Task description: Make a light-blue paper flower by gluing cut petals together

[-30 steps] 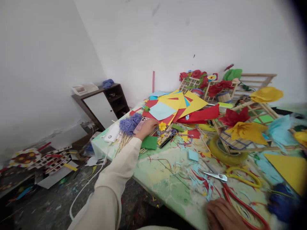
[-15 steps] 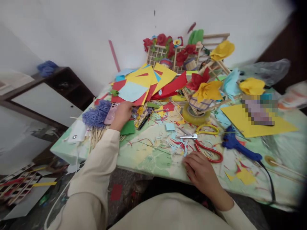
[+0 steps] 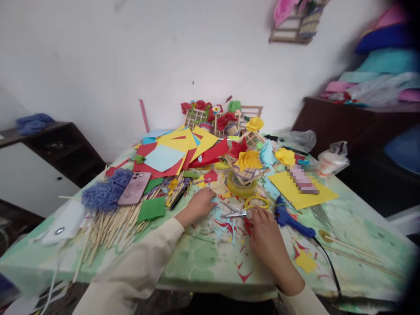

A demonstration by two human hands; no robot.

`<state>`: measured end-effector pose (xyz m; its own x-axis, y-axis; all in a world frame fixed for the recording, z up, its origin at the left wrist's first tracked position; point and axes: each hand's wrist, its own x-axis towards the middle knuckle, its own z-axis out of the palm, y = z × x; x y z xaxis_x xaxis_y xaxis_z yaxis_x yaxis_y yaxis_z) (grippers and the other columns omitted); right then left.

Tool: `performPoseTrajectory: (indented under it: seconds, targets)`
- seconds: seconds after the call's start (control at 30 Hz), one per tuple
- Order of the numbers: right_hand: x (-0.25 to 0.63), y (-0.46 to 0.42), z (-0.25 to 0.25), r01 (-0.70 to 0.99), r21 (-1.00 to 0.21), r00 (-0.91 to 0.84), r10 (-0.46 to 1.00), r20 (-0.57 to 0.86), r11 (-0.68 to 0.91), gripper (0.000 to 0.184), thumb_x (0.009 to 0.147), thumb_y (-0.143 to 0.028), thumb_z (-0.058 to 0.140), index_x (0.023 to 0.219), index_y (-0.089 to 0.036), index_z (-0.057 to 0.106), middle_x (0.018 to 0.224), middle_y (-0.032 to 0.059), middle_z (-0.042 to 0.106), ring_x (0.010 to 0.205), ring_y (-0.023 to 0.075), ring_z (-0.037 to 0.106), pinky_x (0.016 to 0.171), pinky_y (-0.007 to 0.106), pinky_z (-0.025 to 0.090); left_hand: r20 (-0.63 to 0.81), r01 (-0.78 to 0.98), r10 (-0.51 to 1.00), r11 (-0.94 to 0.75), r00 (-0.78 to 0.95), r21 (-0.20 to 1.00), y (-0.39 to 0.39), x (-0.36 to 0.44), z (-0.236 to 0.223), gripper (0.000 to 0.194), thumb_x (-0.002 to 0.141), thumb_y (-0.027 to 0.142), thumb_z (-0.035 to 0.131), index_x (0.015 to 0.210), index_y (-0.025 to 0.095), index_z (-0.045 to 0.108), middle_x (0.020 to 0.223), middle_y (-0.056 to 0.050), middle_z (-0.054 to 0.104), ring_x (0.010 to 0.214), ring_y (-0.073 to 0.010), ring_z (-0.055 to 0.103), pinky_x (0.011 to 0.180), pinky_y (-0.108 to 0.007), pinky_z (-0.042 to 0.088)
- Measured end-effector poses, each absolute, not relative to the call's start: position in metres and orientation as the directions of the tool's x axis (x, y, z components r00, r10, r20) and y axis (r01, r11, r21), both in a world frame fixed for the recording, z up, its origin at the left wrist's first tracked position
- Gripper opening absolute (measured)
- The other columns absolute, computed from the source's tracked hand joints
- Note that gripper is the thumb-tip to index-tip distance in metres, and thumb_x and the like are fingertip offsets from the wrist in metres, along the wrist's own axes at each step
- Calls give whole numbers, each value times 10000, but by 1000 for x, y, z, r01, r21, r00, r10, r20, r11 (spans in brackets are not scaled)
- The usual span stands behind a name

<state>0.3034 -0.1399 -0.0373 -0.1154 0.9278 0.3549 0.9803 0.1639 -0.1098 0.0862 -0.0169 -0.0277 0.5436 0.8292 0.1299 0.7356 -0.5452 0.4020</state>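
Note:
A pair of scissors (image 3: 236, 214) lies on the table with its silver blades pointing left; one handle loop is yellow, the other red. My right hand (image 3: 265, 229) covers the red loop, its fingers bent around it. Left of the blades, my left hand (image 3: 201, 204) has its fingertips closed at a small light blue paper square (image 3: 215, 201), mostly hidden under them. Blue and red paper snippets (image 3: 226, 225) are scattered between my hands. A blue glue gun (image 3: 292, 222) rests right of my right hand. Behind the scissors lies a roll of clear tape (image 3: 242, 186).
Left are thin wooden sticks (image 3: 113, 229), green paper (image 3: 151, 210), a pink phone (image 3: 134, 189), purple yarn (image 3: 106, 190) and a white device (image 3: 64, 223). Coloured sheets (image 3: 164, 158) and paper flowers (image 3: 247, 161) fill the back. A yellow sheet (image 3: 278, 186) lies right.
My left hand has moved right from beside the phone to the light blue paper square. My right hand has gone from the table edge onto the scissors' red handle. The camera view has tilted up.

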Motion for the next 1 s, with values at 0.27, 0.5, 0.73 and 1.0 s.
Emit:
performPoseTrajectory:
  seconds: [0.27,0.5,0.73,1.0]
  targets:
    - [300,-128,-25,986,-147,-63,994,86,75,366,734,-55,419,1060,-110,577,1075,160,608,993,257,544,854,352,378,78,751,848,-504,525,426,-23,85,-29,320,725,279,619,1026,171,649,1019,-129,642,979,-277,562,877,-374,404]
    - [307,-119,-22,987,-99,-117,986,116,129,546,688,-120,508,1228,-40,492,1299,211,474,1213,305,390,1000,399,273,143,719,873,-468,466,514,-22,85,-28,165,759,246,555,848,171,672,928,-98,669,909,-234,586,828,-334,425]
    - [310,-103,-8,975,-50,-216,976,1,216,401,669,-168,542,1047,-42,592,1086,216,593,1045,309,523,901,380,363,358,584,899,-435,250,685,-22,77,-22,173,795,300,523,759,161,621,849,-85,668,849,-217,593,812,-357,437]
    - [300,-109,4,973,-71,-212,974,78,218,390,766,-291,516,1099,-89,504,1051,177,616,962,266,590,772,323,408,7,-292,1000,-9,-8,956,-19,65,-26,212,759,253,618,933,165,535,735,-21,648,618,-132,642,633,-281,529]
